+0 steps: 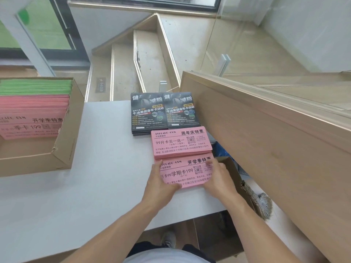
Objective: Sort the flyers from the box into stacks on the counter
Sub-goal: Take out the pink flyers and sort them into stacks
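Both my forearms reach out over the white counter point(98, 149), which fills the lower left of my view. On its far left corner stands the cardboard box point(64, 130), open on top, with pink flyers point(32, 118) lying in front and green flyers point(36, 86) behind them. To my right runs a long wooden ledge point(266, 133), higher than the counter.

Along the counter's right edge the sorted stacks lie in a row. Farthest from me are two black flyer stacks point(163, 112), side by side and touching. Just in front of them sits a pink stack point(180, 142), its near edge overlapping the nearest pink stack point(185, 172), which lies between my hands.

My left hand point(161, 181) rests at that stack's left side, fingers curled against its edge and thumb along its near edge. My right hand point(218, 179) grips its right side, thumb laid on the top sheet and fingers wrapped round the edge.

Below the ledge, off the counter's right edge, a small broom head point(262, 202) shows beside a brown carton point(229, 168).
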Action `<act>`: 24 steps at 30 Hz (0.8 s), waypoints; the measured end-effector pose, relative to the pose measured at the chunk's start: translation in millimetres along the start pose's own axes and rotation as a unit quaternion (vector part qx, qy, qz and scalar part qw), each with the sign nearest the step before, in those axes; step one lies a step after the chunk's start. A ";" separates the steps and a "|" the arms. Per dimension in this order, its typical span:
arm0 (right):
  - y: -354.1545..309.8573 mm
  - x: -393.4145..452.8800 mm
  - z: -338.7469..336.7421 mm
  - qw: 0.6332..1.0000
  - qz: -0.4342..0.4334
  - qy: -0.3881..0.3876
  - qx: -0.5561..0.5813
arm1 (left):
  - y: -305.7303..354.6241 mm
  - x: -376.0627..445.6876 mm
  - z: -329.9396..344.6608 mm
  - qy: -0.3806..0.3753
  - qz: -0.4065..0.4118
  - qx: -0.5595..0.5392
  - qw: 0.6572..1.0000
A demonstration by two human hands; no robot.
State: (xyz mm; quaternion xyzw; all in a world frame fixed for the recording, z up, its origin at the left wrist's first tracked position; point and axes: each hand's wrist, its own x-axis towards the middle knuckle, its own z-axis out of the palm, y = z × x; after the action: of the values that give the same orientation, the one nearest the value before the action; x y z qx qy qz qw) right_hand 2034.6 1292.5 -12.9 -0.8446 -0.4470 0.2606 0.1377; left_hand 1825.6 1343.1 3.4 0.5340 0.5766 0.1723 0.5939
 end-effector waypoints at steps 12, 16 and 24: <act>-1.4 -7.1 -1.8 1.000 0.003 -0.013 0.016 | 7.2 10.7 -7.2 0.000 -0.030 -0.015 0.999; -1.4 -8.3 2.5 1.000 -0.021 -0.023 -0.003 | 5.3 8.3 -17.7 -0.003 -0.037 -0.060 0.998; -12.7 -12.7 -1.3 0.999 -0.011 -0.027 -0.041 | -3.8 0.1 -20.3 -0.015 -0.036 -0.095 0.995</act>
State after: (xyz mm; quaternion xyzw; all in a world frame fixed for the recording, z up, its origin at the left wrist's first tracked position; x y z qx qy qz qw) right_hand 2020.8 1289.2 -1.9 -0.8371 -0.4703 0.2633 0.0932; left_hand 1806.4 1350.6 4.9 0.4562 0.5675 0.1971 0.6565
